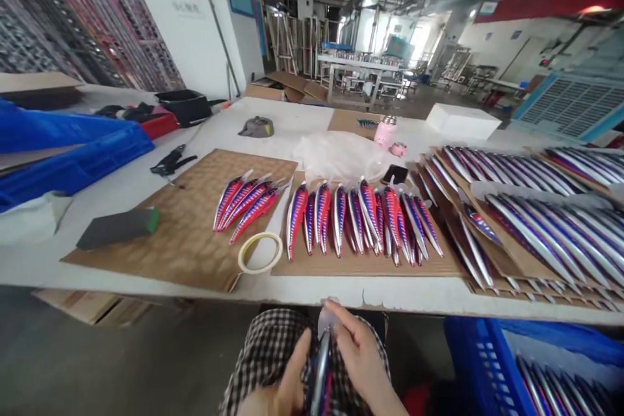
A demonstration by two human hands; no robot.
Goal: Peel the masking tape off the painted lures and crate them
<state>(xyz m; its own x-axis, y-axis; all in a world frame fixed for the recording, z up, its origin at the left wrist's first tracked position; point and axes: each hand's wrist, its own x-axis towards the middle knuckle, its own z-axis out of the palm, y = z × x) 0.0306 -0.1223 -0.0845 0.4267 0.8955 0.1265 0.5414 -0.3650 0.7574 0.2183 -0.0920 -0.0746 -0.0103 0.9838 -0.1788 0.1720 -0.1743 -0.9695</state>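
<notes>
Over my lap I hold a fishing lure point(320, 367) with a silvery body, dark and red sides and a clear lip at its upper end. My left hand point(285, 380) is closed round the body from the left, thumb raised; its other fingers are mostly hidden. My right hand point(359, 354) pinches the clear lip, with the index finger stretched along it. In front, on brown cardboard point(439, 266), lies a row of purple, red and silver lures point(340, 218). A smaller group of similar lures point(246, 205) lies to its left, beside a roll of tape point(260, 253).
Stacked cardboard sheets with silver lures point(536, 234) fill the table's right side. A blue crate point(480, 364) of lures stands at lower right. A grey block point(117, 229), pliers point(171, 161) and blue bin point(78, 156) are left. A pink bottle point(385, 133) stands behind a plastic bag point(336, 153).
</notes>
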